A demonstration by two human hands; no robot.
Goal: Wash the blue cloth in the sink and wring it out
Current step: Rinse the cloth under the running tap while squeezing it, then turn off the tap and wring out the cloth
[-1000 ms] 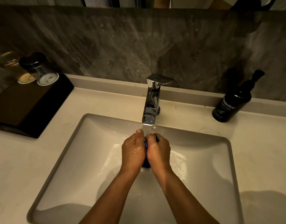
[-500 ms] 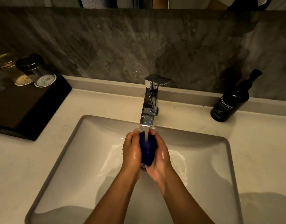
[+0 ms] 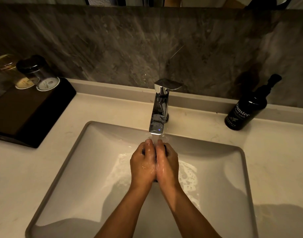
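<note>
Half a sec ago the blue cloth (image 3: 165, 147) lay open between the palms; now the left hand (image 3: 142, 164) and right hand (image 3: 167, 166) are pressed together, clenched round it under the tap (image 3: 159, 115), over the sink (image 3: 99, 152). Only dark edges show. Prob. squeezing; wringing comes next.

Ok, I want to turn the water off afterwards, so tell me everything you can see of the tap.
The tap is a polished chrome mixer with one flat, squarish lever on top, no separate knobs. It stands upright on the pale counter behind the sink, its spout angled forward over the basin. A small blue light shows near the spout tip. Water is running from it; no hand touches it.
</note>
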